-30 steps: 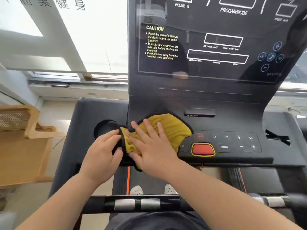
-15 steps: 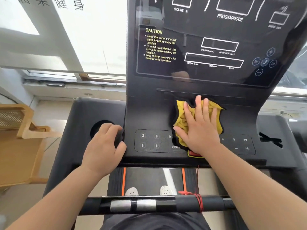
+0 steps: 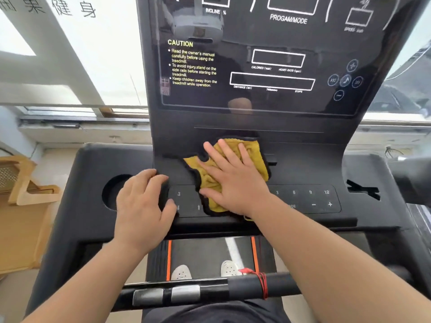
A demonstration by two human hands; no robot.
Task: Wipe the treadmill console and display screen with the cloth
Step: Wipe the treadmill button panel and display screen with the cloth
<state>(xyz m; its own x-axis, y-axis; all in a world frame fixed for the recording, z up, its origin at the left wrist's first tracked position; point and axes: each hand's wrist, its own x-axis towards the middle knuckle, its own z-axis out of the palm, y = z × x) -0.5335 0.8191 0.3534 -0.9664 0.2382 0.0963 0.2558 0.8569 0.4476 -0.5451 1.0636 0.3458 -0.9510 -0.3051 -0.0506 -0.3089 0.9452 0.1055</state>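
Yellow cloth (image 3: 233, 173) flat under right hand (image 3: 229, 180), on console (image 3: 303, 173).

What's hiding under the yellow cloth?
The cloth lies on the black console, pressed flat by the right hand. Number buttons show beside it. Whatever buttons sit beneath the cloth are covered.

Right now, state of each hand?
Left hand: open, palm down, resting bare on the console edge, holding nothing.
Right hand: open and flat, fingers spread, pressing the yellow cloth onto the console; not gripping it.
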